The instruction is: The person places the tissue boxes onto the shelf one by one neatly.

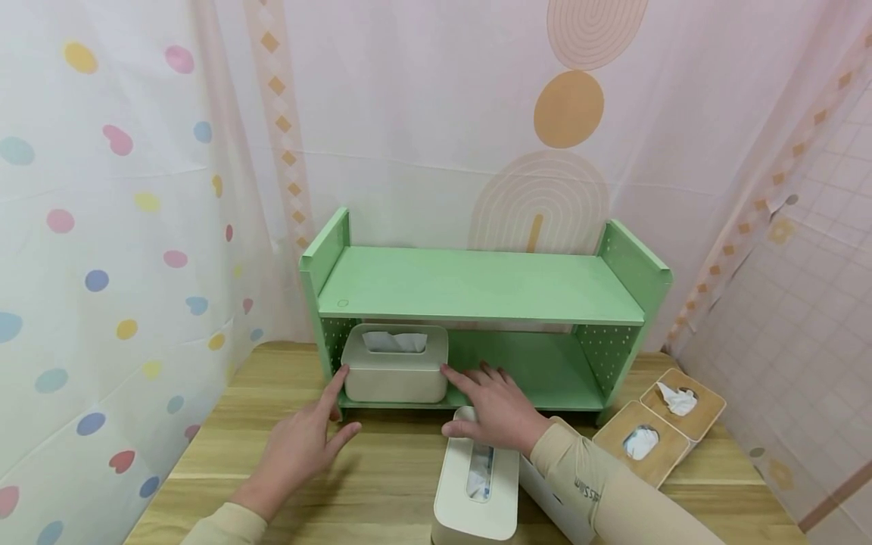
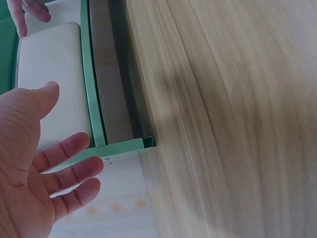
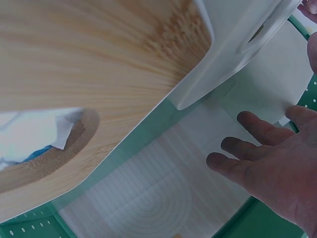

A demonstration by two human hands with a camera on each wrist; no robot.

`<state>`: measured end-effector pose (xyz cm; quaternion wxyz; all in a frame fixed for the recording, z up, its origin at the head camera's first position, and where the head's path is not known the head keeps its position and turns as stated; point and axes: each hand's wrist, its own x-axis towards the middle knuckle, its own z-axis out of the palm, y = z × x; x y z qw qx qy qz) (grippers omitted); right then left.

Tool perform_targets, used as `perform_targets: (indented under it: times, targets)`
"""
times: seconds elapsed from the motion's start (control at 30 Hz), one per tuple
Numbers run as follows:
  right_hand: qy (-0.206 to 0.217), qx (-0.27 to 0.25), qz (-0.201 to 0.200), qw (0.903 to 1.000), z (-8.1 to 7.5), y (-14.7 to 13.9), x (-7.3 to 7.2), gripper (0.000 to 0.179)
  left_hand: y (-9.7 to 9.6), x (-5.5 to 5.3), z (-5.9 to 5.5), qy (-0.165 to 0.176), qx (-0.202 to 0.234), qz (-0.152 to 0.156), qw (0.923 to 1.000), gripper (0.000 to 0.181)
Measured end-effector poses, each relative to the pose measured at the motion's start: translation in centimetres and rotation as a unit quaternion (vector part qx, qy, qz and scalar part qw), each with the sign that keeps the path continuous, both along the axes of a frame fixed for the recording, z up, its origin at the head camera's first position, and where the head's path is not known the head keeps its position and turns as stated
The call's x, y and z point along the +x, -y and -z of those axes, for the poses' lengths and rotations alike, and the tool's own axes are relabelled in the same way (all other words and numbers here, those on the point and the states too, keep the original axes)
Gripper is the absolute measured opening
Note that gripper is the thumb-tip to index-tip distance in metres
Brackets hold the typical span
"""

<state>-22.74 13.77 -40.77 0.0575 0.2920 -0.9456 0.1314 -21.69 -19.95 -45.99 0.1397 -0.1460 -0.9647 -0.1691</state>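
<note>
An off-white tissue box (image 1: 395, 384) with white tissue in its top slot stands at the left end of the green rack's lower shelf (image 1: 531, 371). My left hand (image 1: 300, 446) has its index fingertip at the box's left front corner, thumb spread apart. At the right side, the index fingertip of my right hand (image 1: 493, 405) touches the box, and its other fingers reach over the shelf. Neither hand curls round anything. In the left wrist view, the pale box (image 2: 54, 74) lies beyond my left thumb; the right wrist view shows loosely extended right fingers (image 3: 237, 146).
A second white tissue box (image 1: 455, 488) stands on the wooden table (image 1: 381, 484) below my right hand. Two wood-topped tissue boxes (image 1: 630, 424) sit to the right. Another pale box (image 1: 555, 492) is partly hidden under my right forearm. Patterned curtains (image 1: 422, 113) hang behind.
</note>
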Motion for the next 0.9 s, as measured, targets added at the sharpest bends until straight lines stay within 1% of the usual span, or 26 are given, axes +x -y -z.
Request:
perform_targets:
  times: [0.2,0.33,0.5,0.57,0.6,0.63,0.67,0.7,0.73,0.77,0.8,0.83,0.87,0.9]
  targets:
    - [-0.003,0.005,-0.005,1.0,0.0,0.0,0.0,0.089,0.0,0.1,-0.1,0.009,-0.001,-0.001,1.0,0.098]
    - [0.001,0.005,-0.003,1.0,0.0,0.1,-0.1,0.09,0.0,0.1,-0.3,0.015,0.002,0.0,0.9999,0.097]
    - [0.023,-0.001,0.008,0.9997,-0.2,-0.2,-0.1,0.089,0.0,0.3,-0.7,0.015,0.004,0.004,0.9999,0.096]
    - [0.037,-0.008,0.017,0.9991,-0.2,-0.6,-0.1,0.087,-0.2,0.7,-0.8,0.017,0.014,0.005,0.9998,0.093]
    - [0.044,-0.013,0.022,0.9987,-0.2,-0.8,0.0,0.085,-0.4,1.0,-0.8,0.021,0.028,0.005,0.9994,0.091]
    - [0.05,-0.017,0.027,0.9982,-0.2,-1.1,0.1,0.083,-0.6,1.4,-0.9,0.037,0.053,0.005,0.9979,0.088]
    - [0.056,-0.022,0.032,0.9976,-0.2,-1.4,0.2,0.082,-0.8,2.0,-0.9,0.06,0.09,0.01,0.9941,0.085]
    - [0.063,-0.026,0.038,0.997,-0.2,-1.7,0.4,0.08,-1.1,2.8,-1.0,0.091,0.13,0.012,0.9873,0.081]
    - [0.067,-0.028,0.044,0.9964,-0.2,-2.1,0.5,0.079,-1.3,3.5,-1.0,0.124,0.168,0.021,0.9778,0.077]
    - [0.072,-0.031,0.049,0.9958,-0.3,-2.5,0.7,0.078,-1.5,4.4,-1.1,0.167,0.215,0.038,0.9615,0.074]
    - [0.075,-0.032,0.053,0.9952,-0.3,-2.9,0.9,0.077,-1.7,5.2,-1.1,0.215,0.263,0.059,0.9386,0.071]
    - [0.08,-0.033,0.059,0.9945,-0.3,-3.3,1.0,0.076,-2.0,6.1,-1.0,0.264,0.303,0.083,0.912,0.07]
    - [0.084,-0.034,0.063,0.9939,-0.2,-3.7,1.2,0.076,-2.3,6.9,-0.9,0.314,0.34,0.103,0.8803,0.071]
    - [0.086,-0.036,0.067,0.9934,-0.2,-4.0,1.3,0.076,-2.7,7.6,-0.7,0.36,0.364,0.123,0.8498,0.072]
